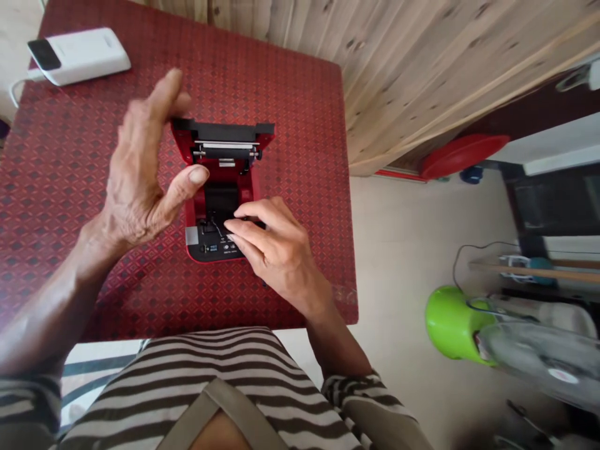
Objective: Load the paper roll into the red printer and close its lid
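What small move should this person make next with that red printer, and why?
I'd guess the left hand should steady the red printer: its thumb sits right beside it, the right fingers rest on the printer's front, and nothing holds the printer down on the red tablecloth.

A small open printer (221, 187) sits near the middle of a cloth-covered table (290, 125); a power bank (79, 56) lies at the table's far left corner, well apart from it; the left hand (140, 162) is raised just left of the printer; the right hand (276, 250) rests on its near end; wooden panelling (422, 75) stands behind the table; a plastic tub (452, 322) sits on the floor (398, 250) to the right.
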The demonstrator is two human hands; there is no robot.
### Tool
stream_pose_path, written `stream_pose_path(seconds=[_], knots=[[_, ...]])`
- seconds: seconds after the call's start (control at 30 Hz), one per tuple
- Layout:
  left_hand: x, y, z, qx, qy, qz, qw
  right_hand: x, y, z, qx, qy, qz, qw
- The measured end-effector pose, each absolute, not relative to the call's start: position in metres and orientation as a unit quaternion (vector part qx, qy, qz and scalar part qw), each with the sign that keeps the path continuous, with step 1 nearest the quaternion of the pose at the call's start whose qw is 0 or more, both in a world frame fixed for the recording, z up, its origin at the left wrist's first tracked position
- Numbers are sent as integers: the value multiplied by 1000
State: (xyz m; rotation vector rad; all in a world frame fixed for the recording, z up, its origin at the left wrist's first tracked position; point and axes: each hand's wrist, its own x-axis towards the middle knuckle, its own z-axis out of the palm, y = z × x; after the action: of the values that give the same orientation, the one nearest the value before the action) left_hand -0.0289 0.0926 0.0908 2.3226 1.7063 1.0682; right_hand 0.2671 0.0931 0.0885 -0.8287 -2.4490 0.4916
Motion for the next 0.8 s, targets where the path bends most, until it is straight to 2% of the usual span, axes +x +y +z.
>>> stream_pose_path(seconds=[0.1,0.37,0.6,0.73,0.8], knots=[[-26,97,89,781,516,349,57,267,80,79,-324,-889,138,291],[-12,31,51,816,463,345,-7,269,54,61,-333,-887,111,298],[2,14,22,808,481,337,-53,268,61,65,-312,-871,71,373],[-2,18,24,811,461,357,-42,268,61,70,-313,-850,99,412],[-5,19,26,809,457,370,-25,268,51,78,-341,-819,162,432]])
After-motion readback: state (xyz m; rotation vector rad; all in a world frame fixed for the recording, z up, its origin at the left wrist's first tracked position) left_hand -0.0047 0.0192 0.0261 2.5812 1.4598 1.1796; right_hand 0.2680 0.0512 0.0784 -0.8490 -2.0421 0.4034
